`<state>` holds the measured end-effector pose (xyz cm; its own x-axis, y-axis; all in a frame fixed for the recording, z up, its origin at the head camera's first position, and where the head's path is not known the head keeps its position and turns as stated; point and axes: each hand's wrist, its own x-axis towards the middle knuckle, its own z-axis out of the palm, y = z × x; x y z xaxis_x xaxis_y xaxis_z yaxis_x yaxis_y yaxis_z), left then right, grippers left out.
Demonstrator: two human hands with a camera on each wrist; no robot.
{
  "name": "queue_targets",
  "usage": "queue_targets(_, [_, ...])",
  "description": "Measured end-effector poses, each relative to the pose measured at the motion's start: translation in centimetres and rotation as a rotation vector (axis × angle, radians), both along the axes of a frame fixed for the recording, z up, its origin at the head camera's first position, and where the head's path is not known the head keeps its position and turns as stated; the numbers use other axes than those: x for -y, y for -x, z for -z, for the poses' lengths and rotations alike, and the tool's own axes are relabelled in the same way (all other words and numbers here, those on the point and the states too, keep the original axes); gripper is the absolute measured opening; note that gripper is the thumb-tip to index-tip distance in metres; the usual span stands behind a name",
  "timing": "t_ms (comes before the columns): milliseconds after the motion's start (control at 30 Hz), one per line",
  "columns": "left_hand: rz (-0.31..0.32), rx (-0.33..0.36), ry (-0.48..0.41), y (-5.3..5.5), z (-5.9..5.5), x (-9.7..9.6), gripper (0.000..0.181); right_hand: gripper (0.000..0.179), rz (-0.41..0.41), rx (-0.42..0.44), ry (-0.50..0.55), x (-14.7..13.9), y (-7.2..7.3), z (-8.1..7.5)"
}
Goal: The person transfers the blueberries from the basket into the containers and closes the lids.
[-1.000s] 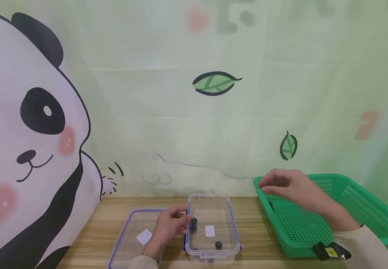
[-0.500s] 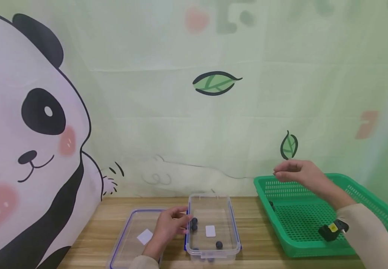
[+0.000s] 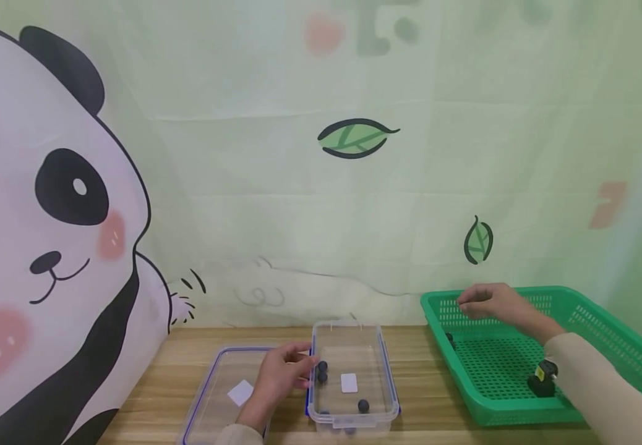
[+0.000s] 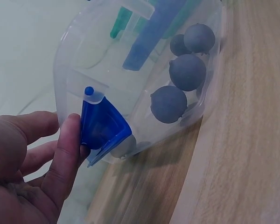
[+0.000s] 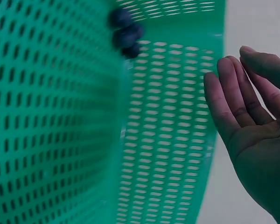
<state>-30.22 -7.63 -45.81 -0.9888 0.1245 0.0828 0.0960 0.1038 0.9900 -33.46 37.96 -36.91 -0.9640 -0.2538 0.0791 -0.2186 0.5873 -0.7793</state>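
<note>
A clear plastic food container (image 3: 349,419) with blue side latches holds several blueberries (image 4: 187,72). My left hand (image 3: 283,374) grips the container at its left side, with fingers at the rim and against the blue latch (image 4: 102,123). Over the left part of a green perforated basket (image 3: 499,413), my right hand (image 3: 496,303) hovers with its fingers gently bent. Nothing shows between those fingers in the right wrist view, where the hand is beside the basket wall. Several blueberries (image 5: 126,35) lie together in a corner of the basket.
Left of the container, a clear lid (image 3: 215,383) with a blue seal and a white label lies on the wooden table (image 3: 415,371). Behind everything hangs a pale green cloth (image 3: 276,222) printed with a panda and leaves.
My right hand has moved right from above the basket's left rim, rising and then lowering over the basket. My left hand stays at the container.
</note>
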Motion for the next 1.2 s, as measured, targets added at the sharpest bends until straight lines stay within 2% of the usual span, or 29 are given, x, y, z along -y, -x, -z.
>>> queue_targets(67, [0.001, 0.000, -0.003, 0.0, 0.0, 0.0, 0.046, 0.031, -0.021, 0.030, -0.004, -0.1, 0.2, 0.7])
queue_targets(233, [-0.001, 0.004, -0.001, 0.1, 0.1, 0.0, 0.046, 0.028, -0.067, 0.063, -0.091, -0.3, 0.7, 2.3])
queue_targets(500, [-0.002, 0.006, 0.005, 0.2, 0.4, 0.0, 0.045, 0.027, -0.147, 0.109, -0.154, 0.0, 1.4, 3.5])
queue_targets(1000, [-0.008, 0.014, 0.016, -0.1, 0.0, 0.0, 0.045, 0.025, -0.188, 0.136, -0.235, 0.9, 1.2, 3.6])
queue_targets(1200, [-0.009, 0.010, 0.019, 0.0, 0.0, -0.1, 0.045, 0.016, -0.138, 0.134, -0.297, 1.3, 1.1, 3.5])
